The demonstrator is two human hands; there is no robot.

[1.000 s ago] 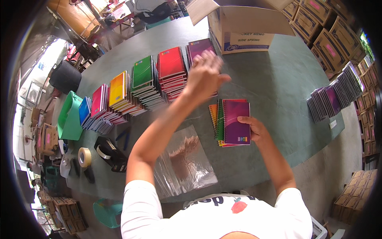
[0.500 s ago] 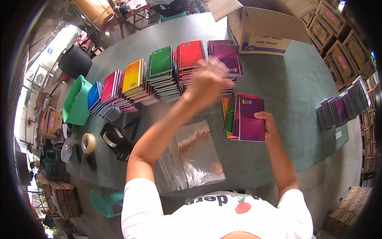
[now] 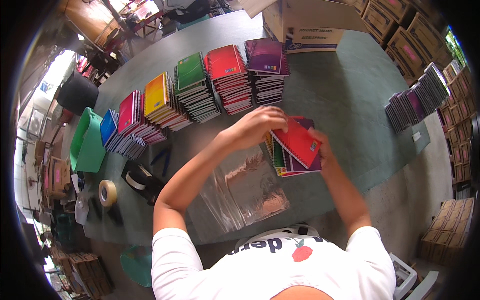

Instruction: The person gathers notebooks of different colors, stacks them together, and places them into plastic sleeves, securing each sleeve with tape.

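A red spiral notebook (image 3: 300,144) lies tilted across a small fanned pile of notebooks. My left hand (image 3: 257,126) pinches its upper left corner. My right hand (image 3: 322,147) grips the pile at its right side, thumb over the red cover's edge. Under the red one show a purple notebook (image 3: 307,123), a green notebook (image 3: 278,156) and yellow edges. Beyond my hands stand stacks of spiral notebooks in a slanting row: blue (image 3: 108,125), pink (image 3: 128,111), yellow (image 3: 156,95), green (image 3: 190,71), red (image 3: 225,62) and purple (image 3: 265,56). Clear plastic bags (image 3: 245,195) lie close to my body.
To the left are a black tape dispenser (image 3: 141,181), a tape roll (image 3: 106,193), a blue-handled tool (image 3: 163,160) and a green bin (image 3: 89,145). An open cardboard box (image 3: 315,40) stands at the back. Dark notebooks (image 3: 417,102) lean in a row at the right edge.
My left hand has come back from the far stacks to the pile with a red notebook, now over the purple one. The view has shifted slightly.
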